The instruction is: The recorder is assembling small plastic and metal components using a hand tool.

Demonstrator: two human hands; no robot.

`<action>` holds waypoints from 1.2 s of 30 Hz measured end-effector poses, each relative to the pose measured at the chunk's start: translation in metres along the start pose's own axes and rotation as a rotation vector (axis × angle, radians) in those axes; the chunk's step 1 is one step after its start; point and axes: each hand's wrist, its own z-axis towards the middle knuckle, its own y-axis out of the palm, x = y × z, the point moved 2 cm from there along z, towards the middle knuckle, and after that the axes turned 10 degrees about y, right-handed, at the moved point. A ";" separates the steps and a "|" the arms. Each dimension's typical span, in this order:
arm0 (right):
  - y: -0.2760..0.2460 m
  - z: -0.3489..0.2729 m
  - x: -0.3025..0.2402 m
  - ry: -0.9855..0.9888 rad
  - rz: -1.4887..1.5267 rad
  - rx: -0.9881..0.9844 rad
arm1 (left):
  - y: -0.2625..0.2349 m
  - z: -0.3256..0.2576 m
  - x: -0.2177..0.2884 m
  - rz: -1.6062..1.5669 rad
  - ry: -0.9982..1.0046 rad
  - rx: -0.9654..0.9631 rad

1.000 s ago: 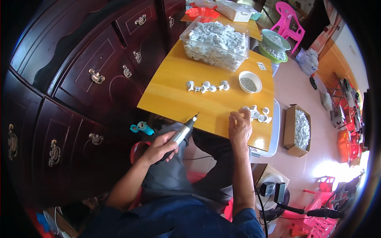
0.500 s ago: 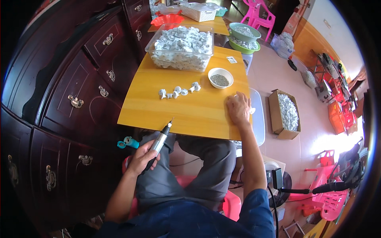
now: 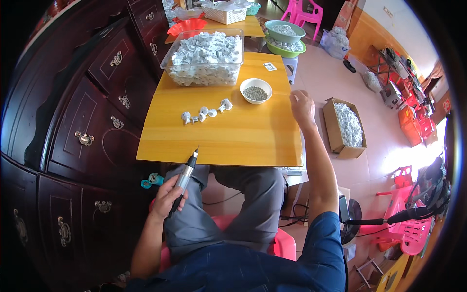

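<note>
My left hand point(image 3: 168, 197) is wrapped round a silver and black electric screwdriver point(image 3: 186, 176). It is above my left thigh, its thin bit pointing up toward the near edge of the wooden tabletop point(image 3: 219, 141). At the table's right edge is my right hand point(image 3: 302, 108), fingers curled; whether anything lies inside them is hidden. A white bowl point(image 3: 257, 102) of small metal screws point(image 3: 255, 93) stands left of that hand. Several small white plastic parts point(image 3: 204, 111) lie in a loose row mid-table. Behind them a clear tub point(image 3: 204, 80) is heaped with similar parts.
Dark drawers point(image 3: 73, 170) line the left side. On the floor to the right sits a cardboard box point(image 3: 335, 134) of white pieces. Stacked green basins point(image 3: 287, 52) stand beyond the table. A black jointed arm point(image 3: 384, 218) reaches in from the lower right.
My right hand has moved off the tabletop to its right edge and farther away from me. The left hand still grips the screwdriver. The whole view has shifted, moving the table leftward in the picture.
</note>
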 end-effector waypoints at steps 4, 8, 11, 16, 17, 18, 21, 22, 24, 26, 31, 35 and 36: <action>0.013 0.004 -0.058 -0.183 0.133 -0.121 | 0.000 0.000 0.001 -0.018 0.003 0.007; 0.051 0.019 -0.075 -0.282 -0.110 -0.247 | -0.001 0.000 0.001 0.000 -0.005 0.004; 0.068 0.020 -0.089 -0.118 -0.277 -0.401 | -0.003 0.000 0.003 0.005 0.004 0.004; 0.088 0.035 -0.087 -0.112 -0.532 -0.513 | -0.001 0.003 0.002 -0.002 -0.013 0.004; 0.093 0.035 -0.083 -0.123 -0.552 -0.520 | 0.000 0.004 0.002 -0.020 -0.013 -0.002; 0.099 0.032 -0.087 -0.095 -0.518 -0.517 | -0.003 0.002 0.002 -0.037 -0.011 -0.001; 0.099 0.022 -0.102 -0.129 -0.528 -0.533 | -0.005 0.000 0.001 -0.020 -0.008 0.010; 0.098 0.020 -0.104 -0.132 -0.514 -0.520 | -0.006 0.000 -0.001 -0.007 -0.003 0.011; 0.089 0.015 -0.112 -0.116 -0.515 -0.543 | -0.002 0.001 0.003 0.036 -0.014 0.037; 0.082 0.013 -0.115 -0.069 -0.482 -0.560 | 0.001 0.002 0.005 0.054 -0.004 0.053; 0.091 0.009 -0.114 -0.019 -0.399 -0.490 | 0.000 0.004 0.002 0.061 0.035 0.058; 0.095 0.004 -0.111 -0.045 -0.284 -0.384 | -0.001 0.004 0.003 0.087 0.021 0.077; 0.094 0.003 -0.110 -0.044 -0.253 -0.365 | 0.000 0.005 0.003 0.095 0.017 0.073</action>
